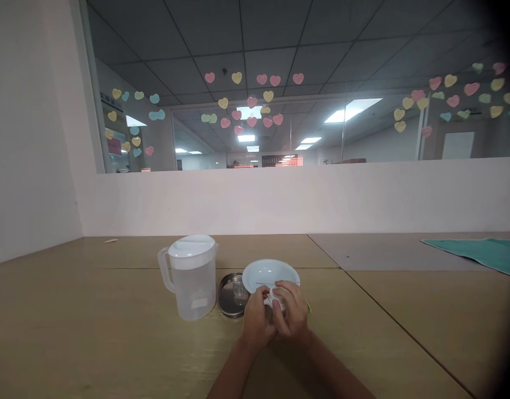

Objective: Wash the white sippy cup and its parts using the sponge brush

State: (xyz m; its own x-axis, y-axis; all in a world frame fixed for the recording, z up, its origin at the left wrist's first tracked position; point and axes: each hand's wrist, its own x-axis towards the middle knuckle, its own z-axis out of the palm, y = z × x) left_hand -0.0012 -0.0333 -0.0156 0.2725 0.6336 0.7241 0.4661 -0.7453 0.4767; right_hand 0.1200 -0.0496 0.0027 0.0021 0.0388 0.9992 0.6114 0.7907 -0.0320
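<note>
A small white thing [274,300], perhaps cloth or tissue, is held between my two hands in front of a pale blue bowl [265,270]. My left hand [256,318] closes on its left side, and my right hand [291,310] wraps round its right side with curled fingers. The bowl's near rim is partly hidden by the hands. Just left of them, a round metal tray [226,303] holds a small clear glass [240,292]. Further left stands a translucent lidded pitcher [195,288] containing clear liquid, its handle to the left.
The wooden table [113,332] meets a white wall [279,202] with a window above. A green cloth [487,252] lies at the far right. Something small and yellow [309,306] shows beside my right hand. A flat pale scrap [111,240] lies at the back left.
</note>
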